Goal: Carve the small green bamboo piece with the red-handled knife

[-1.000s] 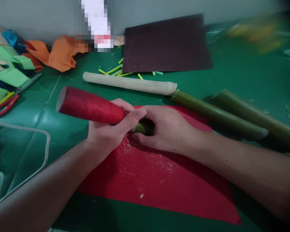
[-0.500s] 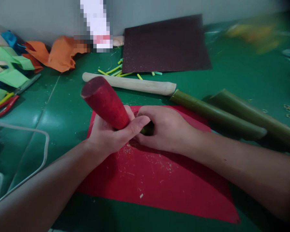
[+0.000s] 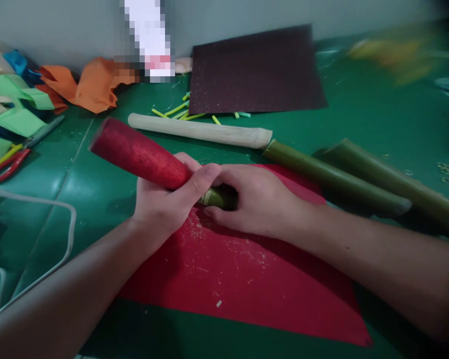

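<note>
A bamboo piece [image 3: 219,198], red and scuffed on its longer left part and green on its right, tilts up to the left over a red sheet [image 3: 269,294]. Wrapped around its red part is my left hand [image 3: 166,199], thumb along the top. My right hand [image 3: 262,199] curls over the green end, its fingertips partly hidden. A pale scraped patch shows on the green between the hands. Fine shavings lie on the sheet below.
Behind lie a peeled pale stick [image 3: 198,132], two green bamboo lengths [image 3: 340,177] and a dark brown sheet [image 3: 254,75]. Red-handled scissors [image 3: 11,164], orange cloth [image 3: 97,85] and a white wire-like frame [image 3: 73,219] are on the left of the green table [image 3: 108,144].
The red end of the bamboo has swung left and lies at a lower angle. More of the green part shows between my hands. My right hand has barely moved.
</note>
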The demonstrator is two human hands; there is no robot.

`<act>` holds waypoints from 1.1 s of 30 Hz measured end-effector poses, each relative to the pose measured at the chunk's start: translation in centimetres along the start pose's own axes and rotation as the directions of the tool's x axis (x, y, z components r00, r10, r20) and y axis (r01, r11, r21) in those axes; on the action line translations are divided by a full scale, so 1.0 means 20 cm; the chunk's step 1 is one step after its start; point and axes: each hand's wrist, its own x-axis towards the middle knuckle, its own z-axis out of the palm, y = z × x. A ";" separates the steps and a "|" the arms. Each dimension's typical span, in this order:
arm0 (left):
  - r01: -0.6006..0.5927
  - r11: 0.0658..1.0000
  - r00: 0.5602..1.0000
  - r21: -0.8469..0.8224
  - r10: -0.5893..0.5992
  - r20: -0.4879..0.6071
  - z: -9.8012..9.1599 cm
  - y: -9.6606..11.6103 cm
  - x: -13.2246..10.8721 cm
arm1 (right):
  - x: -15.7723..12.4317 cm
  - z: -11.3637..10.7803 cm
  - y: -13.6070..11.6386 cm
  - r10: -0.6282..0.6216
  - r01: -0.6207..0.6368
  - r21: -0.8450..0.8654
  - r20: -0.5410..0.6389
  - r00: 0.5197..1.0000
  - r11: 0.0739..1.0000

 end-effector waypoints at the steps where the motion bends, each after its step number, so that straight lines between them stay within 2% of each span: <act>1: -0.006 1.000 1.000 -0.001 0.006 0.012 0.00 0.00 0.00 | 0.00 0.00 0.00 0.000 0.000 0.002 0.003 1.000 1.000; 7: -0.051 0.999 0.995 0.016 0.050 0.090 -0.01 0.00 0.00 | 0.00 0.00 0.00 -0.007 0.007 0.006 -0.014 1.000 1.000; 16: -0.179 0.982 0.978 0.055 0.171 0.117 0.00 -0.01 0.00 | -0.01 0.01 0.01 -0.048 0.049 0.024 -0.054 0.997 0.998; 22: -0.181 0.981 0.983 0.073 0.179 0.034 0.00 0.00 -0.01 | -0.01 0.02 0.02 -0.051 0.052 0.009 -0.072 0.996 0.999; 33: -0.214 0.976 0.976 0.030 0.215 -0.038 0.02 -0.01 -0.02 | 0.00 0.02 0.01 -0.035 0.034 -0.002 -0.068 0.997 0.999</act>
